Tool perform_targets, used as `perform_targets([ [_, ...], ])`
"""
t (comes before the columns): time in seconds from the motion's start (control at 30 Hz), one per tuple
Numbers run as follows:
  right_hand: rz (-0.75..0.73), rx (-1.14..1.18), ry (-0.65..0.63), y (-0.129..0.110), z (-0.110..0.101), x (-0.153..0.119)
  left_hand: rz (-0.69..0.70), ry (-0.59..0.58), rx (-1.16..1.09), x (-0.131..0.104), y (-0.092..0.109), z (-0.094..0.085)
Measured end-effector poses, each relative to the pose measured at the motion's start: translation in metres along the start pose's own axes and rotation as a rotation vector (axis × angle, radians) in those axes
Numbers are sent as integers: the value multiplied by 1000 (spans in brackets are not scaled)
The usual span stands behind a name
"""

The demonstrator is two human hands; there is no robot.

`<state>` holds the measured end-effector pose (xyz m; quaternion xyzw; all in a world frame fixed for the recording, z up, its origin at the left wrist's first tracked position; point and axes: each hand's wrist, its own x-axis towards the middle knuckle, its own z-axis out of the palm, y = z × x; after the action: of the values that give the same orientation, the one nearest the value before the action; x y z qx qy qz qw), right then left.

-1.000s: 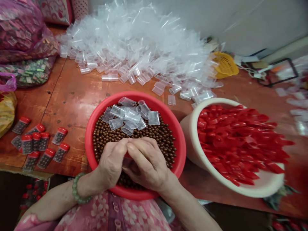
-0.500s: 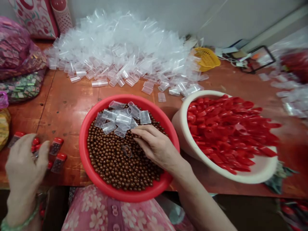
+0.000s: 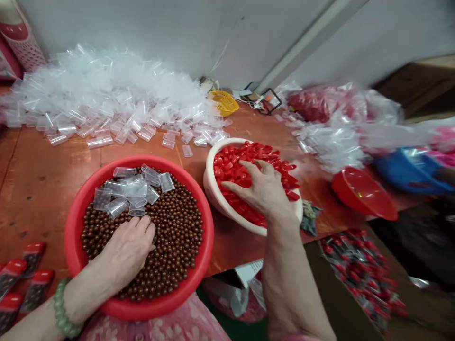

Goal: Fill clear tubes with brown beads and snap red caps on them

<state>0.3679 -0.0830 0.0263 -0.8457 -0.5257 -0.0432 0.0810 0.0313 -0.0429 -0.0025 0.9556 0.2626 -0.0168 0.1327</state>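
Observation:
My left hand (image 3: 130, 244), with a green bead bracelet (image 3: 60, 308) at the wrist, is down among the small brown balls (image 3: 181, 232) in the red basin (image 3: 73, 232). Its fingers are curled downward, and whatever they grip is hidden under the palm. Several clear flat plastic tubes (image 3: 135, 187) lie on the balls just beyond the fingertips. Over the white basin (image 3: 210, 187) my right hand (image 3: 261, 189) is open, thumb and fingers spread above a heap of red plastic caps (image 3: 231, 158). No cap shows clearly between its fingers.
A big pile of clear tubes (image 3: 106, 94) lies along the wall, beside a yellow basket (image 3: 224, 102). Filled red-capped tubes (image 3: 37, 284) sit at the left. On the right are an empty red bowl (image 3: 362, 192), a blue basin (image 3: 408, 170) and a box of capped tubes (image 3: 362, 270).
The view has swung right. My left hand has moved from the capped tubes at the left into the brown balls. My right hand has left the balls and reached over the red caps, fingers spread.

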Motion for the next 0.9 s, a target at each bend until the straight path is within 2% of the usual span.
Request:
perform_targets([
  [0.1, 135, -3, -225, 33, 13, 7, 2, -8, -19, 2, -1, 3],
  [0.2, 129, 0, -305, 41, 24, 12, 4, -5, -21, 3, -1, 6],
  [0.4, 23, -130, -239, 36, 30, 17, 58, 31, 4, 1, -3, 10],
  [0.57, 10, -92, -254, 37, 33, 21, 68, -24, -2, 1, -5, 8],
  [0.77, 5, 144, -131, 61, 32, 27, 34, -25, -143, -2, -7, 2],
  [0.9, 74, 315, -98, 70, 29, 26, 30, -95, -254, -1, -5, -6],
])
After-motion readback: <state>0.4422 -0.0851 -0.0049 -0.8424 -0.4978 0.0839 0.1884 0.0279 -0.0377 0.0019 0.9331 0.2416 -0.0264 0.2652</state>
